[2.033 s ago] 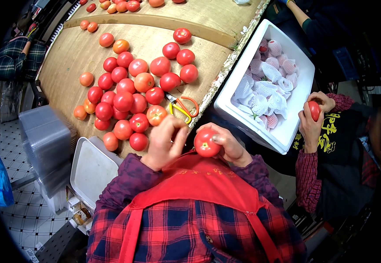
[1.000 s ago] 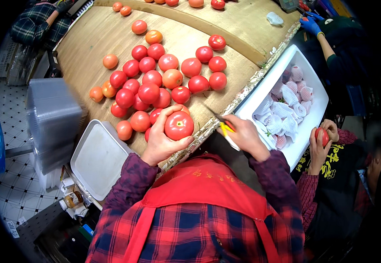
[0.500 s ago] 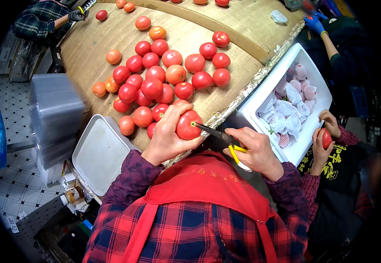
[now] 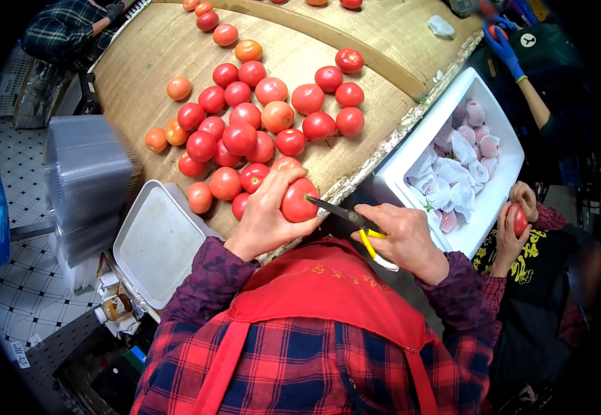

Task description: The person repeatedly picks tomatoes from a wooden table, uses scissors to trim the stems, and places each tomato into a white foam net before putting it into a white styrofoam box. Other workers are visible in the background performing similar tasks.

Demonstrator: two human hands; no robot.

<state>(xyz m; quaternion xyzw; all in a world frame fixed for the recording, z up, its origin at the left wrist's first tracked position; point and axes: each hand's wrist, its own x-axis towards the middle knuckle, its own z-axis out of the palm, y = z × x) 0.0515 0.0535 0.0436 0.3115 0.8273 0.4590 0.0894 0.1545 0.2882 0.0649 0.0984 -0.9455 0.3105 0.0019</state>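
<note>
My left hand [image 4: 267, 216] is wrapped round a red tomato [image 4: 299, 200] at the table's near edge, its stem end turned to the right. In my right hand [image 4: 411, 238] is a pair of scissors [image 4: 345, 213] with dark blades and yellow handles. The blade tips touch the green stem spot of the tomato; whether the blades are fully closed is too small to tell. Beyond my left hand, many loose red and orange tomatoes [image 4: 240, 138] lie on the wooden table [image 4: 376, 138].
A white foam box [image 4: 390, 173] with net-sleeved tomatoes [image 4: 463, 152] stands at the right. Left are a grey tray [image 4: 155, 242] and a stack of clear plastic boxes [image 4: 86, 187]. A co-worker's hands [image 4: 511, 242] hold a tomato at the right; a blue-gloved hand [image 4: 504, 52] is beyond.
The tomato in my left hand has turned and shifted slightly; the scissor tips stay at its stem. At the far left, another tomato now lies where the co-worker's gloved hand has drawn back.
</note>
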